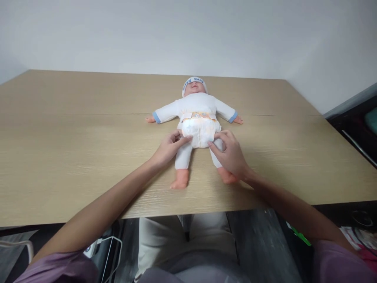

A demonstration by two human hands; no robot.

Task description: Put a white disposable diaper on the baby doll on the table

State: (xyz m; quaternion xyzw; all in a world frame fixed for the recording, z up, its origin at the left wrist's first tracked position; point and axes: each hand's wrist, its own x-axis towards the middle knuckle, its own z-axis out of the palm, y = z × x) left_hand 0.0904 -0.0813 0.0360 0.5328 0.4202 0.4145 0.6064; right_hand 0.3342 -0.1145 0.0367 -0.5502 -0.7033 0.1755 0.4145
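Left-side care: a light pinch would serve best here, smoothing the leg edge without dragging the doll.
Left grip: the left hand (169, 148) is nearly closed, holding the diaper's leg edge, thumb on the front and fingers curled at the side.
Diaper: the white diaper (199, 133) sits around the hips, over the white suit, with a patterned band across the belly.
Doll: the doll (198, 101) lies face up on the table (76, 157), arms spread, feet toward the person.
Right-side care: matching the left hand's height and pull should keep things even.
Right grip: the right hand (231, 152) pinches the opposite leg edge, its gap narrow.
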